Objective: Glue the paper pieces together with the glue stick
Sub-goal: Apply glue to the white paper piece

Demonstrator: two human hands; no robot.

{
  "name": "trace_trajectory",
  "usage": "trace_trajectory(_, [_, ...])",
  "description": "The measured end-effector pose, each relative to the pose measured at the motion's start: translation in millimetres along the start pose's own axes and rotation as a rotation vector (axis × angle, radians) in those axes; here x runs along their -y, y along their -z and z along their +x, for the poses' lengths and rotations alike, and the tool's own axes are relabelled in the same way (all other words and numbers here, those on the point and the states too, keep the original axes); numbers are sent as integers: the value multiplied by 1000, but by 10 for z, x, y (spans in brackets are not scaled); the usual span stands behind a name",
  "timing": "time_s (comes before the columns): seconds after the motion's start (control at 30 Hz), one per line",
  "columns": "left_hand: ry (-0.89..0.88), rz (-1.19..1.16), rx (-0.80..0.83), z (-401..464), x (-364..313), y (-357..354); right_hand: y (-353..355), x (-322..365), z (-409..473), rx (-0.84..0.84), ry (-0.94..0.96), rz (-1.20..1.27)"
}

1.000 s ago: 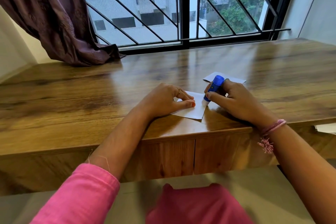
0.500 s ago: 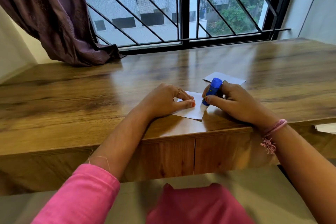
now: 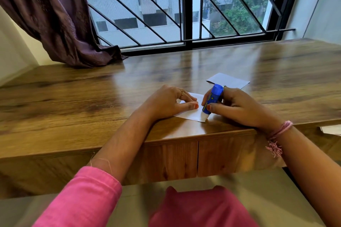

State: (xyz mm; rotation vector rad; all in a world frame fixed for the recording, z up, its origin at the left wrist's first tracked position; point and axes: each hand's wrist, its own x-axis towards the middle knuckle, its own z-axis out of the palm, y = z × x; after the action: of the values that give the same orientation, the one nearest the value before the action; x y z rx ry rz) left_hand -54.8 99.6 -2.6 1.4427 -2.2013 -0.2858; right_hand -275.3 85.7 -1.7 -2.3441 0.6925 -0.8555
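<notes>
A white paper piece (image 3: 192,115) lies near the front edge of the wooden desk (image 3: 92,101). My left hand (image 3: 166,103) presses flat on its left part, fingertips down. My right hand (image 3: 238,107) grips a blue glue stick (image 3: 212,99), tilted with its white tip touching the paper's near right corner. A second paper piece (image 3: 228,80) lies flat on the desk just behind my right hand, partly hidden by my fingers.
A purple curtain (image 3: 55,18) hangs down onto the desk's back left. A barred window (image 3: 184,5) runs along the desk's far edge. Another bit of paper (image 3: 332,130) shows below the desk edge at the far right. A wall rises at the right.
The glue stick's tip has slid toward me along the paper's right edge to its near corner. My left hand has stayed put on the paper.
</notes>
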Motion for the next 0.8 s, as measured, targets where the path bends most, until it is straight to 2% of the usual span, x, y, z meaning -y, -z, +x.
trace_trajectory(0.13, [3,-12,-2,1,-3,1,6,-48,22,-61,-25,-5])
trace_trajectory(0.3, [1,-7,1,-2,-5,1,-1,-5,-9,7,13,-26])
trace_trajectory(0.43, [7,-7,1,-4,-14,2,6,-38,21,-60,-17,-12])
trace_trajectory(0.6, [14,-26,-6,-12,-16,2,6,-3,-2,-31,9,-31])
trace_trajectory(0.8, [12,-33,-3,-11,-21,7,7,-42,20,-82,-14,-19])
